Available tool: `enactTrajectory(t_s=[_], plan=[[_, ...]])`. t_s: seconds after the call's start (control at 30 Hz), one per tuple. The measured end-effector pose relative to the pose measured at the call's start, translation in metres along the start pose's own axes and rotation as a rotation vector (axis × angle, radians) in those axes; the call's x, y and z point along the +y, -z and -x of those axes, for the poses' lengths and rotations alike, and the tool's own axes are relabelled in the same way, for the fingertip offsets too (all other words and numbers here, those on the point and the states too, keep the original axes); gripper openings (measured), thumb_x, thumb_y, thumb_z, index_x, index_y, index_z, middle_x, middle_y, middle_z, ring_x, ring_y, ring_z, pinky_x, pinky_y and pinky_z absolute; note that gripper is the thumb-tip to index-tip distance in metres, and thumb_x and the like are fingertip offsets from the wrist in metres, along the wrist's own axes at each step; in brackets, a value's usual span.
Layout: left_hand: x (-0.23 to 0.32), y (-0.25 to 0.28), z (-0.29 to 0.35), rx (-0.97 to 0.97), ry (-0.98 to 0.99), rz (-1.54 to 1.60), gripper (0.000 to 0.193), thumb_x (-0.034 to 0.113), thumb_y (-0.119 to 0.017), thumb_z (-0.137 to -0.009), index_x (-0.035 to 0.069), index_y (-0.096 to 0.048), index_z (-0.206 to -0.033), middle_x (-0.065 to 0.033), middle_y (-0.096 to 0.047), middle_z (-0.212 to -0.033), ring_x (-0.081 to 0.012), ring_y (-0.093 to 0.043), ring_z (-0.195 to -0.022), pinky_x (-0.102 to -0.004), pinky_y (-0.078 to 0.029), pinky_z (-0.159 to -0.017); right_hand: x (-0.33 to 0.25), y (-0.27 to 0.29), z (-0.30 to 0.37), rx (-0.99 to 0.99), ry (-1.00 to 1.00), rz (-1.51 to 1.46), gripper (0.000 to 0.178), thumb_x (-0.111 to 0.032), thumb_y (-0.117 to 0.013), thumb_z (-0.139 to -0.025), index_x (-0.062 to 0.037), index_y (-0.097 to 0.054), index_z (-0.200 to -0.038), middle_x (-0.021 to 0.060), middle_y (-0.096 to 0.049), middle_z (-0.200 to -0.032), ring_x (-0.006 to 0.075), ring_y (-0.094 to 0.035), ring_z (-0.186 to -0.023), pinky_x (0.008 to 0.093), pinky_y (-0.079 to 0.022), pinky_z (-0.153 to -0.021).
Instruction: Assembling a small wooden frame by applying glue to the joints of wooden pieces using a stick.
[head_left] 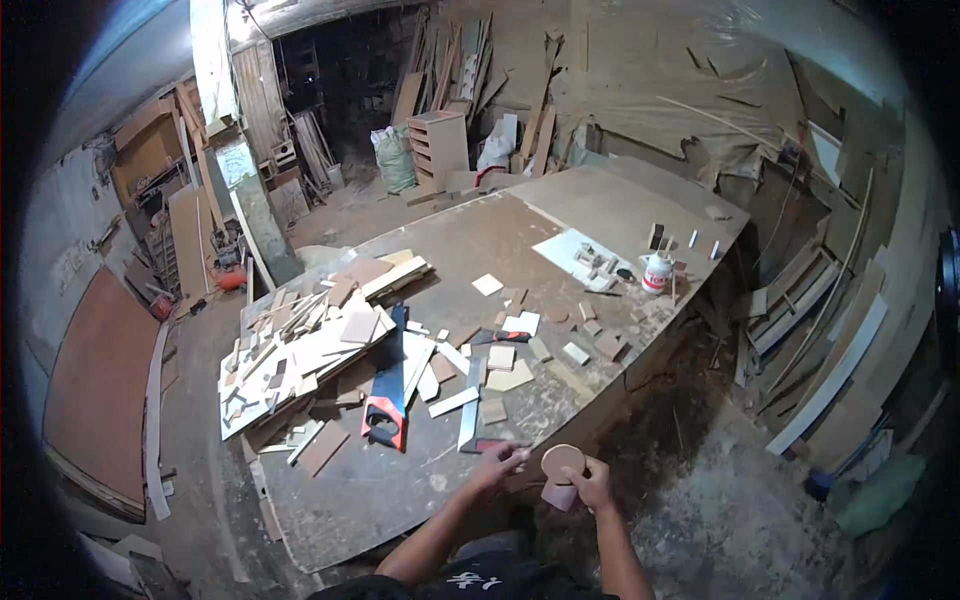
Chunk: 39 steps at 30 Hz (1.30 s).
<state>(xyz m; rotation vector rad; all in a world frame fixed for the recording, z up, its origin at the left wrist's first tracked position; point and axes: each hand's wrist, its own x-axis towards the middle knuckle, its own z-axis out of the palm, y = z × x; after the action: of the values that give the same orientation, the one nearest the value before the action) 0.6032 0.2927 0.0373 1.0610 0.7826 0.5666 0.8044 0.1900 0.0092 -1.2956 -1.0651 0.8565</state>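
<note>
Scrap wood [330,335] litters the table [380,510]; just off its near edge, the right hand [594,484] has fingers grasping a round disc [562,459] above a pinkish piece [558,497], apparently for checking. The left hand's [494,468] grip is unclear; next calls for steadiness.

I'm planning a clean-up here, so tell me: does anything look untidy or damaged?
Yes. The wall covering at the back looks torn, its lower edge ragged. On the table, the wood pile lies jumbled, with a saw beside it and scraps scattered around.
</note>
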Motion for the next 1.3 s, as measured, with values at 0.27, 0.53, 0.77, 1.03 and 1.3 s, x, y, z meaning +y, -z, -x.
enactTrajectory(t_s=[0.27,0.53,0.77,1.03,1.3], plan=[[0.009,0.006,-0.071,0.076,0.065,0.039,0.034,0.012,-0.067,-0.082,-0.004,-0.059,-0.11,-0.0096,-0.065,-0.096,-0.0154,-0.063,-0.082,-0.0263,-0.052,-0.073,0.017,0.052,-0.073,0.169,-0.171,-0.162,0.023,-0.017,-0.068,-0.077,0.0016,-0.063,-0.09,0.0033,-0.064,-0.085,0.0103,-0.058,-0.078,0.0274,-0.047,-0.072],[0.072,0.016,-0.143,0.096,-0.062,0.14,0.031,0.007,-0.066,-0.08,-0.007,-0.055,-0.106,-0.0124,-0.065,-0.091,-0.0193,-0.064,-0.081,-0.031,-0.053,-0.079,-0.008,0.056,-0.158,0.088,-0.057,-0.308,0.021,-0.011,-0.066,-0.079,0.0001,-0.062,-0.096,0.0036,-0.064,-0.09,0.0105,-0.058,-0.08,0.027,-0.046,-0.074],[0.109,0.018,-0.168,0.102,-0.182,0.164,0.027,0.004,-0.066,-0.079,-0.006,-0.055,-0.102,-0.0124,-0.065,-0.09,-0.019,-0.064,-0.08,-0.0293,-0.053,-0.077,-0.035,0.036,-0.2,-0.009,-0.107,-0.42,0.027,-0.016,-0.07,-0.077,0.0008,-0.063,-0.096,0.0061,-0.064,-0.091,0.0129,-0.059,-0.08,0.0304,-0.048,-0.072],[0.127,0.015,-0.179,0.138,-0.232,0.281,0.035,0.001,-0.069,-0.074,-0.002,-0.053,-0.105,0.0033,-0.047,-0.075,-0.006,-0.047,-0.065,-0.0184,-0.041,-0.061,-0.038,0.025,-0.22,-0.033,-0.159,-0.458,0.031,-0.011,-0.067,-0.076,0.0029,-0.06,-0.102,0.0079,-0.063,-0.095,0.0142,-0.059,-0.083,0.03,-0.048,-0.073],[0.154,0.001,-0.159,0.067,-0.286,0.391,0.049,-0.005,-0.065,-0.076,-0.004,-0.046,-0.121,-0.0072,-0.063,-0.093,-0.0149,-0.061,-0.088,-0.0253,-0.05,-0.08,-0.05,0.031,-0.222,-0.002,-0.116,-0.591,0.03,-0.018,-0.07,-0.074,-0.0008,-0.061,-0.098,0.0048,-0.063,-0.089,0.0139,-0.059,-0.079,0.0302,-0.048,-0.069]])
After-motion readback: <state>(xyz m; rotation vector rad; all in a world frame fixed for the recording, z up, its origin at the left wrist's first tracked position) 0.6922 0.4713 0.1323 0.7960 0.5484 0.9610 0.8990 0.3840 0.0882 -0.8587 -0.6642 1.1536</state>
